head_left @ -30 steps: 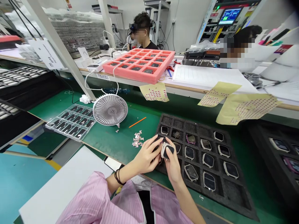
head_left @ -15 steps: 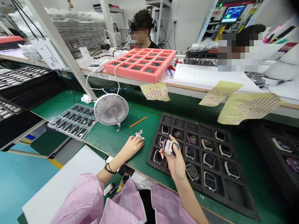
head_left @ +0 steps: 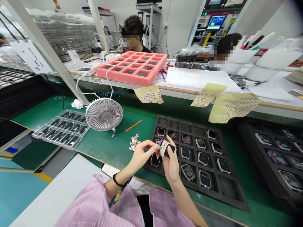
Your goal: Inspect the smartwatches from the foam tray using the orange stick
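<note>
Resting in the closely curled right hand (head_left: 171, 167), a stack of watch cases (head_left: 165, 149) is raised above the foam tray (head_left: 229, 189), near its left edge. The left hand (head_left: 143, 153) pinches a small pale piece (head_left: 158, 147) at the stack's side. Loose tabs (head_left: 133, 142) lie on the green counter (head_left: 100, 143) outside that edge.

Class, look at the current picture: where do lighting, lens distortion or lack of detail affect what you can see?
Head view: the papers on the shelf are brightly lit; head view: the right-hand foam tray sits dim; head view: the white post slants strongly, perhaps from wide-angle distortion; head view: the small piece at the left hand's fingertips shows too little detail to identify.
</note>
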The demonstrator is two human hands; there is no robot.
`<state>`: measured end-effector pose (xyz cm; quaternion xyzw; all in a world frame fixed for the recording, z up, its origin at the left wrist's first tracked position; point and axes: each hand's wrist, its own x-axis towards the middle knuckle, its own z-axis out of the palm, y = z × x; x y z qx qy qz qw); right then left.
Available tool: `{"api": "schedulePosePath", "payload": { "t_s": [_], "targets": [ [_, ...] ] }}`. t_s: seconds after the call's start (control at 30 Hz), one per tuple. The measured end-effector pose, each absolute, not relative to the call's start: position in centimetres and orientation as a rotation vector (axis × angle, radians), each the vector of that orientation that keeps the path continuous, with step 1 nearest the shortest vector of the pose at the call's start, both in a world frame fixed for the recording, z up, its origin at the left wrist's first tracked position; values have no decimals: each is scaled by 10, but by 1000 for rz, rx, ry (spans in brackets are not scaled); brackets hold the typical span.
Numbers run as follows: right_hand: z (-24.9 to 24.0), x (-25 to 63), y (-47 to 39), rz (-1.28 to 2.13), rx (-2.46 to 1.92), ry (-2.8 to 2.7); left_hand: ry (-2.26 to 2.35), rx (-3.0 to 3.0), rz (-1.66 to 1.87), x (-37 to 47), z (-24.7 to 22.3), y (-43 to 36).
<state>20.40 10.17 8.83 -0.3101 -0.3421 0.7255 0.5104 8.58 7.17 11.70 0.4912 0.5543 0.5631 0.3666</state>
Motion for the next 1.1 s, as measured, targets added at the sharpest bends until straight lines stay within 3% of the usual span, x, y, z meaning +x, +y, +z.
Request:
{"api": "schedulePosePath", "payload": {
  "t_s": [0.2,0.5,0.9,1.1],
  "targets": [
    [80,206,101,1668,-800,-938,1439,1208,1492,87,114,74],
    [62,213,104,1420,-865,-1208,1398,1226,1237,73,123,79],
    [64,214,102,1508,-840,-1206,1246,1000,1408,83,113,75],
    [65,212,103,1536,-852,-1094,1327,1232,1539,98,94,65]
  ]
}}
